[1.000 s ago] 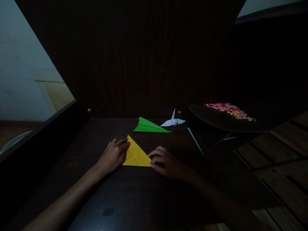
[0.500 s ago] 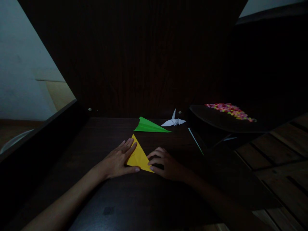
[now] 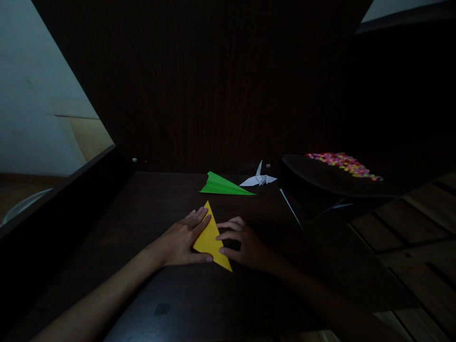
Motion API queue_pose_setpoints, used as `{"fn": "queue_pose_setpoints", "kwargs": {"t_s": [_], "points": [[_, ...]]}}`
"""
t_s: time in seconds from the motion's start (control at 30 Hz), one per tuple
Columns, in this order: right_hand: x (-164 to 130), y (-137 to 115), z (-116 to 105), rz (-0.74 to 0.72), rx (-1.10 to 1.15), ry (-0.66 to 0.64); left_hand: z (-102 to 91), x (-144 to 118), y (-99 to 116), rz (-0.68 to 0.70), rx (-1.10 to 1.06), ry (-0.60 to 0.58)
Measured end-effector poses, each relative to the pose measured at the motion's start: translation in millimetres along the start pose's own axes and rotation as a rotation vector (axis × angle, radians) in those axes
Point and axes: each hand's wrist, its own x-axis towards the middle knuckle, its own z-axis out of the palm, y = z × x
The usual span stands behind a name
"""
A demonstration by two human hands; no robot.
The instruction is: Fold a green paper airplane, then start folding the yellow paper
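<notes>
Near side passable, far side hindered

On the dark desktop (image 3: 138,213), wide room is left between the left hand (image 3: 181,243) and the left side board (image 3: 73,209), and also on the near side of the yellow paper triangle (image 3: 212,242). Behind it, only a narrow gap is offered before the green paper plane (image 3: 226,186); farther passage is hindered by the white paper crane (image 3: 259,180) and the upright back panel (image 3: 213,90). Rightward, a lane is left between the right hand (image 3: 245,244) and a thin pale strip (image 3: 291,209); beyond, the way is obstructed by the curved shelf (image 3: 309,172).

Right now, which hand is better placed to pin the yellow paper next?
Probably the left hand, lying on the paper, thumb spread; the right hand is only at the paper's right edge.
</notes>
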Motion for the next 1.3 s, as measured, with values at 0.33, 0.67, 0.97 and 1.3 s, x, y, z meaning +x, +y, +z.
{"fn": "queue_pose_setpoints", "kwargs": {"t_s": [0.33, 0.67, 0.97, 1.3], "points": [[1.2, -1.7, 1.8, 0.051, 0.114, 0.058, 8.4, 6.2, 9.6, -0.001, -0.005, 0.062], [2.8, -1.9, 12.0, 0.348, 0.730, 0.106, 6.2, 7.4, 15.8, 0.022, -0.127, 0.099], [4.1, 1.1, 15.9, 0.475, 0.932, 0.232, 4.7, 7.0, 17.9, 0.036, -0.204, 0.068], [5.0, -6.7, 14.9, 0.435, 0.893, 0.237, 5.9, 5.4, 21.1, 0.105, -0.326, 0.086]]}}
